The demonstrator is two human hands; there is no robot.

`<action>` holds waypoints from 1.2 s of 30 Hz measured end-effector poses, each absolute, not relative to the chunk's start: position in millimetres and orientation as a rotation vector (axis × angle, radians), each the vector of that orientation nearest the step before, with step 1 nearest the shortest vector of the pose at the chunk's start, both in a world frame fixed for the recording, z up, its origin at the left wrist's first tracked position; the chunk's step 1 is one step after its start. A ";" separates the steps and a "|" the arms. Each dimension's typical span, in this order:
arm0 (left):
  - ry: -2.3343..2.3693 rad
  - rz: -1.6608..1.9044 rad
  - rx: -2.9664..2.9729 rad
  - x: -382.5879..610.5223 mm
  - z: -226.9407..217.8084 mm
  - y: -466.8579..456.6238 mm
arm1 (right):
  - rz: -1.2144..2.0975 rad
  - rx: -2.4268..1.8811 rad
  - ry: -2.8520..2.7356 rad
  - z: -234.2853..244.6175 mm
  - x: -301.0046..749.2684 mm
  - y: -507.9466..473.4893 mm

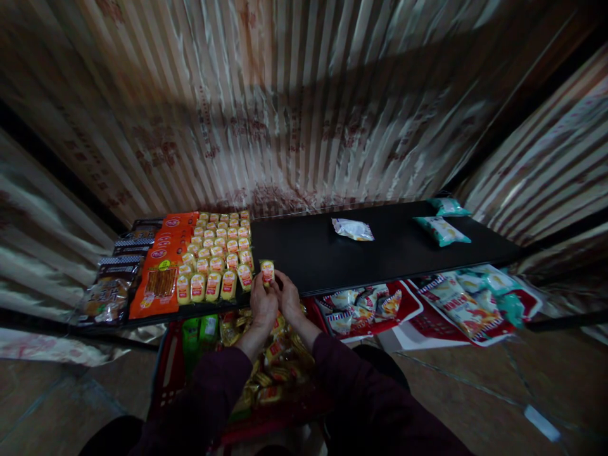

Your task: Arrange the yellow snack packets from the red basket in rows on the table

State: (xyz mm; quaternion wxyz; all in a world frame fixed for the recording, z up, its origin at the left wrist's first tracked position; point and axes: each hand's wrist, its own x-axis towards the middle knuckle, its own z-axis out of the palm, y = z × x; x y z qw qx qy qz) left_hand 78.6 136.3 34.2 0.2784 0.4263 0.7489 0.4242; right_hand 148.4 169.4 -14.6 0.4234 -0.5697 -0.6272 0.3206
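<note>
Both my hands meet at the front edge of a black shelf (332,253). My left hand (263,303) and my right hand (287,295) pinch one small yellow snack packet (267,271) between them, holding it upright just right of the rows of like yellow packets (218,253). Fingers of both hands are closed on it. Below my arms stands a red basket (166,373) filled with more yellow packets (275,367).
Orange packets (164,266) and dark packets (111,285) lie left of the yellow rows. A white bag (352,229) and two green bags (441,230) lie on the shelf's right half. Red trays with snack bags (370,307) sit on the floor. Striped curtains hang behind.
</note>
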 end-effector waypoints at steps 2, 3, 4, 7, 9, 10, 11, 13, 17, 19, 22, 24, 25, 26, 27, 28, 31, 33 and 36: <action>2.007 1.136 1.146 78.7 33.8 138.3 | 0.808 -1.421 -1.562 -14.5 148.1 171.1; 2.003 1.139 1.148 78.7 33.4 139.4 | 0.813 -1.415 -1.555 -14.6 148.0 172.1; 2.000 1.143 1.150 78.8 32.8 140.6 | 0.820 -1.406 -1.547 -14.7 147.8 173.3; 1.993 1.147 1.149 78.8 30.8 145.3 | 0.832 -1.387 -1.514 -15.5 147.0 177.9; 1.990 1.152 1.152 78.5 29.7 149.2 | 0.836 -1.381 -1.493 -15.8 146.2 181.8; 1.988 1.159 1.155 78.2 29.4 151.4 | 0.839 -1.377 -1.490 -15.6 145.7 183.8; 1.986 1.170 1.160 77.7 29.3 153.6 | 0.841 -1.371 -1.492 -15.2 145.3 186.0; 1.982 1.190 1.170 76.6 30.0 157.9 | 0.836 -1.359 -1.502 -13.7 144.5 190.3; 1.970 1.212 1.172 74.5 33.8 165.2 | 0.830 -1.364 -1.531 -9.7 142.8 198.6; 1.952 1.220 1.145 74.1 35.9 168.5 | 0.836 -1.385 -1.540 -8.6 141.8 202.6; 1.937 1.220 1.101 73.7 37.8 173.7 | 0.819 -1.406 -1.535 -9.2 140.4 208.3; 1.935 1.208 1.096 73.2 38.4 177.5 | 0.806 -1.398 -1.534 -11.0 139.8 212.2; 1.937 1.197 1.097 72.8 38.6 179.4 | 0.802 -1.392 -1.532 -11.9 139.7 214.3; 1.939 1.185 1.098 72.5 38.7 181.4 | 0.800 -1.390 -1.529 -12.7 139.5 216.4; 1.942 1.176 1.098 72.1 38.8 183.4 | 0.798 -1.391 -1.527 -13.3 139.4 218.6; 1.944 1.174 1.100 71.6 38.8 185.4 | 0.797 -1.395 -1.525 -13.7 139.3 220.9; 1.934 1.197 1.132 70.3 38.4 191.8 | 0.795 -1.398 -1.527 -13.5 138.4 228.3; 1.923 1.211 1.165 69.1 38.1 196.3 | 0.796 -1.384 -1.525 -13.1 137.2 233.6; 1.928 1.211 1.178 67.0 38.4 203.1 | 0.814 -1.384 -1.511 -13.5 134.6 241.2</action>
